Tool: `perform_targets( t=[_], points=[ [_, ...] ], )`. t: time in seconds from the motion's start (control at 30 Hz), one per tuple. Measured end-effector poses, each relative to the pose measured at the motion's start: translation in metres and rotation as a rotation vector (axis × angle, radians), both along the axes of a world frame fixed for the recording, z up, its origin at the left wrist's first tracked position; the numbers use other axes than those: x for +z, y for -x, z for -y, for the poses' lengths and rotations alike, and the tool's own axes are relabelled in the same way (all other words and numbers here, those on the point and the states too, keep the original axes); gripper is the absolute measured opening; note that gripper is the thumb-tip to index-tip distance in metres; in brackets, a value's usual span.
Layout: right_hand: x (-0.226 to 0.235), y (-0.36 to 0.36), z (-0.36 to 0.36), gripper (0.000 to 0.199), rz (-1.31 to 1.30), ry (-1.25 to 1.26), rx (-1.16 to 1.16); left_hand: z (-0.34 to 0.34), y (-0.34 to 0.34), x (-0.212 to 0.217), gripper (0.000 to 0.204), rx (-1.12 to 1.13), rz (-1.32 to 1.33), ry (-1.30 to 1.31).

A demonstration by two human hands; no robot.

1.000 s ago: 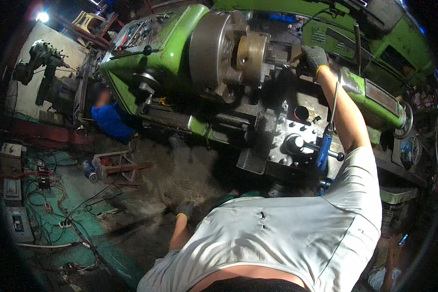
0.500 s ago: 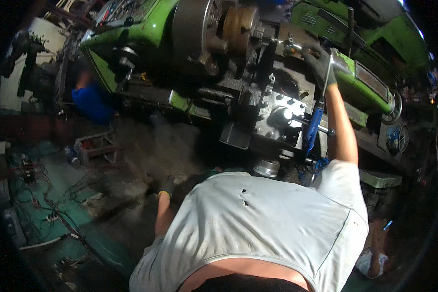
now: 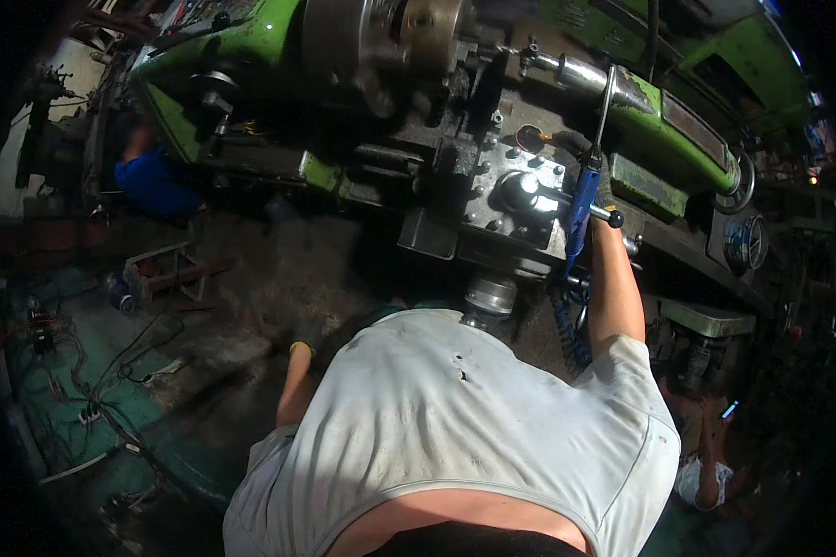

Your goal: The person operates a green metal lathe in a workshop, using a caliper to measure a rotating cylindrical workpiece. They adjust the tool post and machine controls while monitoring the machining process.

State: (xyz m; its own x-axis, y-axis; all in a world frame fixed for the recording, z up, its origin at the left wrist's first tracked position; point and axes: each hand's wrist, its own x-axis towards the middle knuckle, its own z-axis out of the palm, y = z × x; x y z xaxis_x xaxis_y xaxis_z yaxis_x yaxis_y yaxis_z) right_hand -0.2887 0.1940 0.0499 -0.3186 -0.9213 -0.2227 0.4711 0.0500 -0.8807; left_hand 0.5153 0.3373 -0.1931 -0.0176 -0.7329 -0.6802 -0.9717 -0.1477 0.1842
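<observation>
My right hand, in a dark grey glove, reaches over the carriage of a green metal lathe. Its fingers point at a small round dark thing with an orange edge; dimness hides whether they grip it. A blue air gun with a long metal nozzle stands in front of my right wrist. Beside it is the square tool post with a ball-ended lever. The tailstock lies beyond my hand. My left hand, dark-gloved with a yellow cuff, hangs low at my left side, its fingers lost in shadow.
The lathe chuck and a brownish cylinder are at the top. A blue coiled hose hangs below the air gun. A person in blue is at the left, another person at lower right. Cables lie across the green floor.
My right hand has left the tailstock's front end and come down and nearer, to the round dark thing by the tool post. The whole view has shifted slightly. My left hand stays low.
</observation>
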Motion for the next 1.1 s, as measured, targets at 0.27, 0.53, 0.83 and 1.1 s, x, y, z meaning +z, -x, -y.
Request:
perform_targets(
  t=[0.27, 0.53, 0.83, 1.1],
  points=[
    [-0.039, 0.022, 0.015, 0.04, -0.482, -0.002, 0.016, 0.037, 0.029, 0.033, 0.058, 0.139, -0.094, 0.125],
    [0.011, 0.012, -0.002, 0.028, -0.897, 0.021, 0.054, -0.059, 0.004, 0.002, 0.058, 0.107, -0.007, -0.032],
    [0.035, 0.022, 0.049, 0.016, -0.729, 0.123, -0.124, -0.079, 0.0, -0.003, 0.058, 0.182, -0.032, -0.048],
    [0.077, 0.032, 0.168, 0.026, -1.449, 0.378, -0.136, -0.055, 0.004, 0.032, 0.057, 0.416, -0.204, 0.193]
  ],
)
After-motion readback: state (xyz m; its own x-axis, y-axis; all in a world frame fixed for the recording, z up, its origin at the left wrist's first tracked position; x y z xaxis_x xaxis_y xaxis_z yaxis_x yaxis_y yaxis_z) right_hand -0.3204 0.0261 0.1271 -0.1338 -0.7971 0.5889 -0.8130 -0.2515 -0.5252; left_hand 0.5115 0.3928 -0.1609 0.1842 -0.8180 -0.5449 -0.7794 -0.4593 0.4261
